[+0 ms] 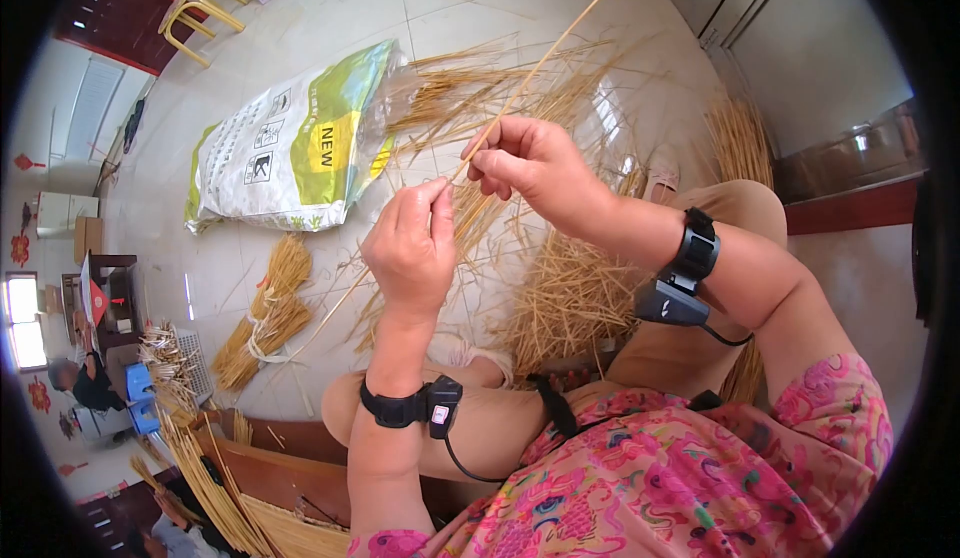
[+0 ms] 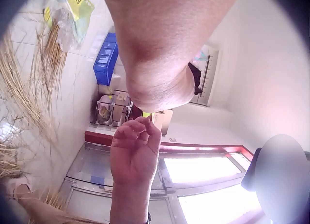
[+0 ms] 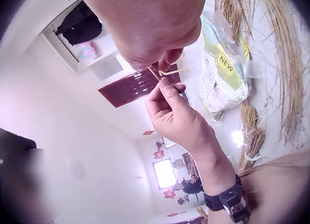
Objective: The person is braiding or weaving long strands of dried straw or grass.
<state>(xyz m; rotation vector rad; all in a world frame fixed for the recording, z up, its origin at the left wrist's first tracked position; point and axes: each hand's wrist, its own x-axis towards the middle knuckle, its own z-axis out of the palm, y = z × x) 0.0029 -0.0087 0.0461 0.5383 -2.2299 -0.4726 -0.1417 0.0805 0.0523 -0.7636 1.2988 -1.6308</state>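
A long, thin straw stalk [image 1: 550, 55] runs diagonally between my two hands in the head view. My right hand [image 1: 535, 166] pinches it between thumb and fingertips. Just below, my left hand [image 1: 412, 236] pinches the stalk close to the right fingertips. The stalk's thinner end trails down to the left past the left hand. In the right wrist view, the left hand [image 3: 177, 108] holds the stalk [image 3: 154, 73] by thumb and finger. The left wrist view shows the right hand [image 2: 135, 154] with its fingers bent; the near hand's fingertips are hidden there.
Loose straw [image 1: 570, 303] lies on the tiled floor around my feet. Beyond my left hand is a white and green bag [image 1: 270, 148] marked NEW. Tied straw bundles [image 1: 265, 313] lie nearer, and a wooden box [image 1: 290, 463] stands at lower left. More straw [image 1: 740, 138] leans at the right.
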